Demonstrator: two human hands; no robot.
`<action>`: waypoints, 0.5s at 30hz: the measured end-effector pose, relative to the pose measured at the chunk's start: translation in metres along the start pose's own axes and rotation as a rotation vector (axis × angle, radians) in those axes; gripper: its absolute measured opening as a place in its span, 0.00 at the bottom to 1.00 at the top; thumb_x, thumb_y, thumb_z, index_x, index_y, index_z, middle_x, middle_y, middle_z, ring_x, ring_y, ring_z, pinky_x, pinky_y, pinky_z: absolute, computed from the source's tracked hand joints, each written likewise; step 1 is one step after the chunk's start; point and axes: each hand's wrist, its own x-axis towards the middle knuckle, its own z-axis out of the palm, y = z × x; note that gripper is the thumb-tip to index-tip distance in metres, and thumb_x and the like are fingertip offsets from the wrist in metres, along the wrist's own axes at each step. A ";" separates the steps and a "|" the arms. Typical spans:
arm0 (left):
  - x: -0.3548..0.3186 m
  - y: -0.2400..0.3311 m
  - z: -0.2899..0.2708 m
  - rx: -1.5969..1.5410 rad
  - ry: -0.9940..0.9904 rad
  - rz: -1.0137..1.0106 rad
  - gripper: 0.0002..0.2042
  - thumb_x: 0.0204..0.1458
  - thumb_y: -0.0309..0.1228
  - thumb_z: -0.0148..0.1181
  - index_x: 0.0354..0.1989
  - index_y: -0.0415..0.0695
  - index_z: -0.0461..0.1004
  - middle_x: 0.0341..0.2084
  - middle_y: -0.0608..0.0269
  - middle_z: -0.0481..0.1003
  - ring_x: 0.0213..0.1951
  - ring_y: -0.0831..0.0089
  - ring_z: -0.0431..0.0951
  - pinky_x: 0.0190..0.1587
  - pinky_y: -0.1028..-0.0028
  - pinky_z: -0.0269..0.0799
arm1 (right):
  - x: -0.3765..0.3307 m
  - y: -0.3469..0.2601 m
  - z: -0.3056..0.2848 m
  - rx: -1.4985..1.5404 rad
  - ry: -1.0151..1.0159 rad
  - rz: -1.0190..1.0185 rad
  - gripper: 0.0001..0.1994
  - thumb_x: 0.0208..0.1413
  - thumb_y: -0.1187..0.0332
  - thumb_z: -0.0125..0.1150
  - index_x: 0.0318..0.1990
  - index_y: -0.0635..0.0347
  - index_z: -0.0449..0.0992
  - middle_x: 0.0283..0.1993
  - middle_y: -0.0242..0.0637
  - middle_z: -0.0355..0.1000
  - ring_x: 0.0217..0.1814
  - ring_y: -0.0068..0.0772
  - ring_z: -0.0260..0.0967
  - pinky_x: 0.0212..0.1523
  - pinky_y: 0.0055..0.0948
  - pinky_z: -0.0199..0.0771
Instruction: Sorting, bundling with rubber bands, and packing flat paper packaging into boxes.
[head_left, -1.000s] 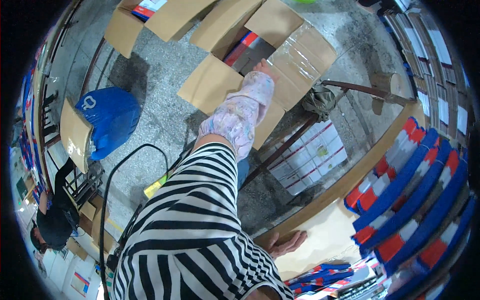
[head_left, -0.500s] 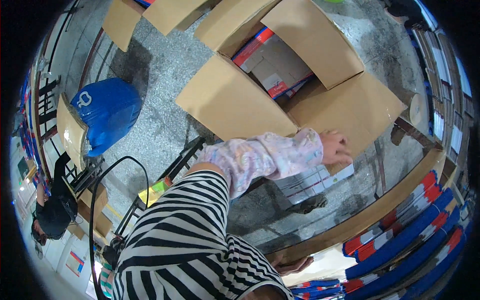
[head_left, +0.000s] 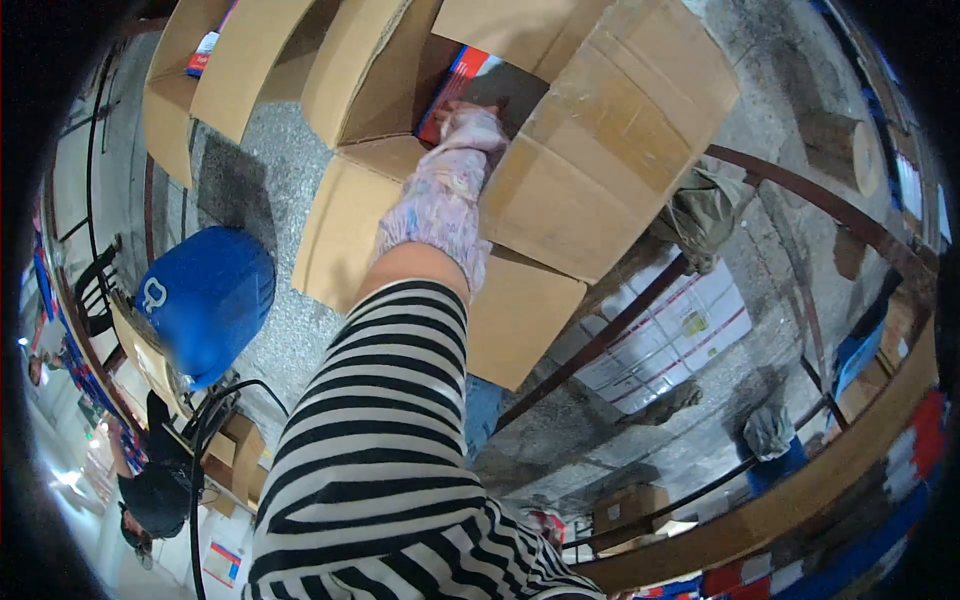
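My left arm, in a black-and-white striped sleeve with a pale flowered cover over the forearm, stretches up into an open cardboard box (head_left: 610, 150). My left hand (head_left: 470, 125) is down inside it, resting on a dark flat item next to a red and blue pack (head_left: 455, 85). Whether the fingers grip anything is hidden by the flowered cover and the box flaps. My right hand is out of the picture.
A second open cardboard box (head_left: 190, 90) stands at the upper left. A blue bag (head_left: 210, 300) lies on the speckled floor at left. White cartons (head_left: 660, 340) sit under a rusty metal frame (head_left: 600, 345). A wooden shelf edge (head_left: 800, 500) curves along the lower right. Another person (head_left: 150, 500) is at the lower left.
Half a second ago my left hand was out to the right at the white cartons; it has swung back up into the open box. My right hand has dropped out of view.
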 end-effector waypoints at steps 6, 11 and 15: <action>-0.074 0.094 0.035 0.533 -0.172 0.443 0.24 0.43 0.42 0.60 0.47 0.40 0.74 0.47 0.49 0.73 0.49 0.60 0.73 0.54 0.59 0.66 | 0.029 0.018 0.029 -0.195 -0.036 0.003 0.35 0.53 0.51 0.55 0.63 0.64 0.55 0.66 0.60 0.46 0.69 0.58 0.43 0.64 0.53 0.52; -0.080 0.059 0.001 0.466 -0.162 0.368 0.24 0.42 0.42 0.61 0.47 0.40 0.74 0.47 0.49 0.73 0.49 0.61 0.73 0.53 0.60 0.66 | 0.045 0.016 0.041 -0.141 -0.071 -0.040 0.35 0.53 0.52 0.55 0.63 0.64 0.55 0.66 0.60 0.46 0.69 0.58 0.43 0.64 0.53 0.52; -0.090 0.050 0.000 0.395 -0.171 0.334 0.24 0.41 0.42 0.62 0.46 0.40 0.75 0.47 0.49 0.73 0.49 0.61 0.73 0.53 0.60 0.67 | 0.056 0.024 0.041 -0.134 -0.095 -0.073 0.35 0.53 0.52 0.55 0.62 0.64 0.55 0.66 0.60 0.46 0.69 0.58 0.43 0.64 0.54 0.51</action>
